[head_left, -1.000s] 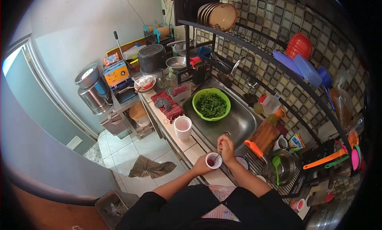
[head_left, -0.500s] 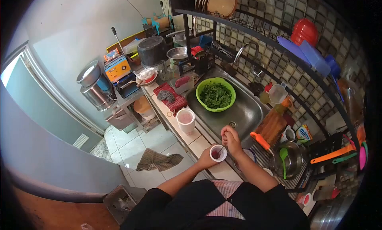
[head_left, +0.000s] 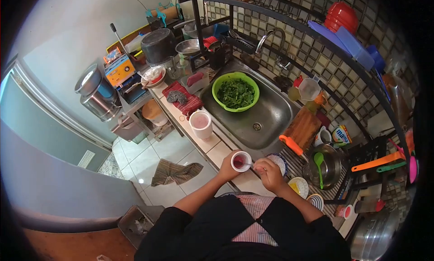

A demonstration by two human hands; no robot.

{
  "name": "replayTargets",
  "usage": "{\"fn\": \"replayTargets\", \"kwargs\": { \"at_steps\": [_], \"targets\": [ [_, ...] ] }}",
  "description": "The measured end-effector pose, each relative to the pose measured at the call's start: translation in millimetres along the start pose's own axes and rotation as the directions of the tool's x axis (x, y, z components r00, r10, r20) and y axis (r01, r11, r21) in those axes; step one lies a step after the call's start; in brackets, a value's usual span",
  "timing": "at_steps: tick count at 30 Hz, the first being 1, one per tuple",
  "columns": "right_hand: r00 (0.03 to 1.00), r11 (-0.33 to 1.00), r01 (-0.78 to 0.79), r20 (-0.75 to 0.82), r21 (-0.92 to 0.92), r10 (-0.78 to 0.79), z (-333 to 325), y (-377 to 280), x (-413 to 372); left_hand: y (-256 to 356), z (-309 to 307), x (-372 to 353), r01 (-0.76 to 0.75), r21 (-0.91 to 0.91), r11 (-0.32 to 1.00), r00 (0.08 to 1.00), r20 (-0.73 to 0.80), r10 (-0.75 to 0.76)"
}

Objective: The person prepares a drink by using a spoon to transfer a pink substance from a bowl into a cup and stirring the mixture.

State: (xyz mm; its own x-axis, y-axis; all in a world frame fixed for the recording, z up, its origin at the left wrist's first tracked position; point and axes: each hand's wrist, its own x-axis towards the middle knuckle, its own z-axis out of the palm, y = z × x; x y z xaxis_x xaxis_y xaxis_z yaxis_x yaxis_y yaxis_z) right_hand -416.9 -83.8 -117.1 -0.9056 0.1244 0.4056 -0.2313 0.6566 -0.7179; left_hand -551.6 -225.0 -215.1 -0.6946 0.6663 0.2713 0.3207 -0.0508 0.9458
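My left hand (head_left: 227, 169) is wrapped round a small white cup (head_left: 244, 169) with a dark pink-red content at its bottom. A metal spoon (head_left: 249, 165) reaches into that cup. Its handle end is in my right hand (head_left: 270, 175), whose fingers are closed on it just right of the rim. On the counter edge ahead of my left hand stands a taller white container (head_left: 201, 131), pinkish on top. A patterned plate (head_left: 279, 161) lies partly behind my right hand.
In the steel sink (head_left: 266, 133) sits a green colander (head_left: 254, 98) of leafy greens. Right of it are a wooden cutting board (head_left: 305, 126), an orange-handled utensil (head_left: 291, 145) and a metal pan (head_left: 332, 166) with a green spoon (head_left: 319, 164). A black rack (head_left: 289, 19) arches overhead.
My right hand has come down from above the cup to beside its rim, tilting the spoon lower. The camera view has shifted, so more bowls show at the lower right.
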Motion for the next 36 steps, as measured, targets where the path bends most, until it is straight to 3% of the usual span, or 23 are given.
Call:
{"fn": "replayTargets", "kwargs": {
  "at_steps": [1, 3, 6, 9, 11, 14, 15, 17, 20, 22, 24, 26, 28, 32, 34, 36],
  "targets": [
    [1.000, 1.000, 0.005, -0.021, -0.006, -0.005, -0.5, -2.3, -1.1, -5.9, 0.4, -0.8, -0.073, 0.071, 0.995, 0.997, 0.010, 0.073],
    [0.999, 1.000, 0.010, -0.041, -0.012, -0.011, -1.1, -9.7, -1.5, -8.2, 2.9, -5.0, -0.067, 0.074, 0.995, 0.998, 0.023, 0.066],
    [0.996, 0.996, -0.006, 0.083, -0.088, 0.013, -1.1, -14.0, 4.8, -7.0, 3.3, -5.5, -0.062, 0.082, 0.995, 0.997, 0.042, 0.059],
    [1.000, 0.999, 0.024, 0.011, 0.025, -0.024, 1.4, -1.1, 14.2, -7.8, 3.3, -6.4, -0.103, 0.109, 0.989, 0.994, 0.035, 0.100],
    [0.973, 0.928, -0.190, -0.067, 0.321, 0.222, 2.1, -0.5, 19.1, -9.6, 4.5, -6.7, -0.150, 0.134, 0.980, 0.989, 0.021, 0.149],
    [0.979, 0.920, -0.140, -0.088, 0.366, 0.183, 3.1, -3.4, 24.8, -8.2, 5.7, -6.7, -0.146, 0.130, 0.981, 0.989, 0.016, 0.145],
    [0.979, 0.920, -0.140, -0.087, 0.365, 0.183, 2.5, -6.3, 25.9, -7.1, 6.8, -7.0, -0.152, 0.111, 0.982, 0.988, -0.023, 0.155],
    [0.994, 0.993, 0.108, -0.036, 0.047, -0.107, 1.4, -13.5, 26.5, -5.1, 8.7, -7.9, -0.158, 0.087, 0.984, 0.985, -0.061, 0.164],
    [0.993, 0.993, 0.116, 0.020, -0.035, -0.115, 12.0, -13.1, 17.6, -4.3, 8.1, -8.5, -0.181, 0.036, 0.983, 0.979, -0.086, 0.184],
    [0.989, 0.990, 0.142, -0.029, 0.001, -0.142, 14.8, -4.3, 16.3, 1.2, 6.2, -6.6, -0.160, 0.125, 0.979, 0.985, -0.039, 0.166],
    [0.976, 0.997, 0.019, -0.219, 0.071, -0.003, 15.4, 0.9, 16.9, 4.2, 4.9, -3.8, -0.185, 0.140, 0.973, 0.981, -0.039, 0.192],
    [0.983, 0.997, 0.052, -0.181, 0.062, -0.040, 20.8, 10.9, 20.1, 5.3, 3.8, -4.2, -0.207, 0.154, 0.966, 0.976, -0.034, 0.215],
    [0.986, 0.995, 0.085, -0.146, 0.050, -0.077, 18.4, 10.3, 26.2, 2.4, 3.2, -3.9, -0.067, 0.067, 0.996, 0.998, -0.015, 0.068],
    [0.990, 0.999, 0.015, -0.137, 0.035, -0.010, 14.3, 10.5, 28.6, 2.0, 3.7, -3.0, -0.137, 0.134, 0.981, 0.989, -0.035, 0.143],
    [0.995, 1.000, 0.019, -0.097, 0.012, -0.018, 14.3, 12.7, 30.4, 12.8, 2.9, -3.6, -0.008, -0.013, 1.000, 0.999, -0.045, 0.008],
    [0.992, 0.975, -0.111, -0.032, 0.192, 0.119, 12.5, 12.9, 34.6, 7.0, 3.0, -2.4, -0.035, 0.019, 0.999, 0.999, -0.040, 0.035]
  ]
}}
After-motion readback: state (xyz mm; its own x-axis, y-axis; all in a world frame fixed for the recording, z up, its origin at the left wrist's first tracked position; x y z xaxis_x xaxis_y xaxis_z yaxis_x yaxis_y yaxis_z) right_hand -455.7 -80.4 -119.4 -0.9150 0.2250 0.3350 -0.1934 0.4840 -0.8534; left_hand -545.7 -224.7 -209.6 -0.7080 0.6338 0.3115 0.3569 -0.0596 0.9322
